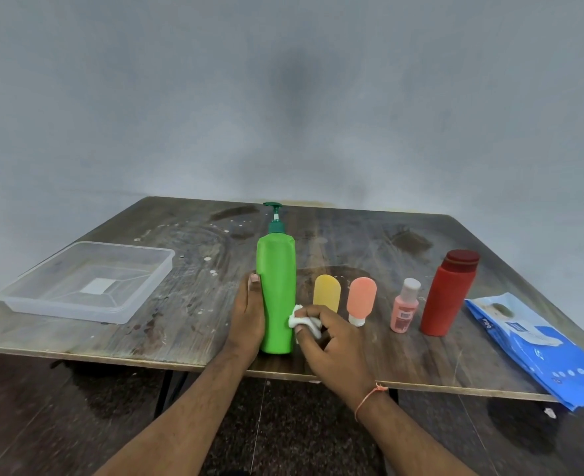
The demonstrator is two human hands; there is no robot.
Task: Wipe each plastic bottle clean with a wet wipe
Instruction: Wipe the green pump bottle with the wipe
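Observation:
A tall green pump bottle [277, 290] stands upright near the table's front edge. My left hand [247, 312] holds its left side, thumb up along the body. My right hand [325, 334] grips a crumpled white wet wipe [304, 321] against the bottle's lower right side. To the right stand a yellow tube [326, 292], a salmon tube [361, 300] on its white cap, a small pink bottle [405, 305] and a tall red bottle [448, 293], in a row.
A clear plastic tray [26, 297] sits at the table's left. A blue wet-wipe pack [538, 348] lies at the right, overhanging the front edge. The wooden table [404, 365] is stained and speckled. A grey wall stands behind.

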